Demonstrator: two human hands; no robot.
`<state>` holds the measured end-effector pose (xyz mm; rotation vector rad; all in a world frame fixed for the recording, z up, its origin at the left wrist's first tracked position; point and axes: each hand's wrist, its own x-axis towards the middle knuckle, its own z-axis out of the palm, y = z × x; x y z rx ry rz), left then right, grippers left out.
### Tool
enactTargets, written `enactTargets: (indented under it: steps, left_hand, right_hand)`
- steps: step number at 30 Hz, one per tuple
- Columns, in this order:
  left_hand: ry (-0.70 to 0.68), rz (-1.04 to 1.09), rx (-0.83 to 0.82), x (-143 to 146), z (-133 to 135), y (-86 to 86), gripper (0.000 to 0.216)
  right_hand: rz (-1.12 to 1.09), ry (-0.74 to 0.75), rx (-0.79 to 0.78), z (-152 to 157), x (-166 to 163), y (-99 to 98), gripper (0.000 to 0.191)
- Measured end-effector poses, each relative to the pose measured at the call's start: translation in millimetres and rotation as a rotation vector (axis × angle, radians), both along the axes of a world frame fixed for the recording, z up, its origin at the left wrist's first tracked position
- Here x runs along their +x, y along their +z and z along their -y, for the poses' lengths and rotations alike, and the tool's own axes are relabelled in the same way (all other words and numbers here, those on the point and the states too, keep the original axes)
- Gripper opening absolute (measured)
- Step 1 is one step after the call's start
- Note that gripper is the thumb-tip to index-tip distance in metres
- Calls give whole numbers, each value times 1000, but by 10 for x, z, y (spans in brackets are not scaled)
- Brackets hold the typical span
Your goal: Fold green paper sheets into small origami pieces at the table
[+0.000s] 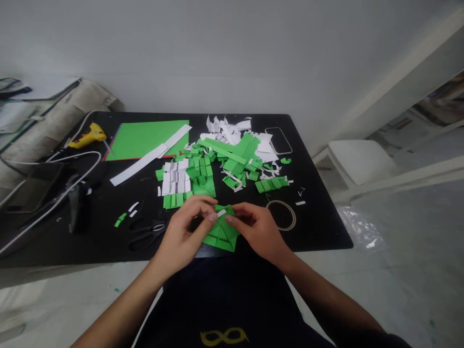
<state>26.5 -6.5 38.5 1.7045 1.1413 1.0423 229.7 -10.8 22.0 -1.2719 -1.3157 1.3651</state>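
Between my two hands is a folded green paper piece (222, 235), held near the table's front edge, with crease lines across it. A small white paper strip (221, 212) lies against its upper part. My left hand (190, 224) pinches the piece at its left side, thumb by the white strip. On the opposite side my right hand (259, 229) grips the upper right edge between thumb and fingers. Black-handled scissors (147, 232) rest just left of my left hand. Beyond my hands lie folded white paper pieces (176, 177) and green ones (203, 181).
A heap of green and white paper scraps (239, 150) covers the back middle. Green sheets (148, 137) and a long white strip (137, 166) lie back left, near a yellow glue gun (90, 137) and white cable. A tape ring (282, 215) sits right; a clear-cased outline (279, 140) lies behind it.
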Motion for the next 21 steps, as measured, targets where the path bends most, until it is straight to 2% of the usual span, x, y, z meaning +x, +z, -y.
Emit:
enactTargets:
  steps: [6,16,21]
  left_hand:
    - [-57,-106,35,13,-10,-52,14]
    - [-59,-146,58,43,0,-74,16]
    - [-44,-192,74,40,15,-72,15]
  right_hand:
    - [19,-2,25,29,-21,45,22]
    - [-5,27,60,56,-42,43,20]
    - [50,13,99,58,-42,13,18]
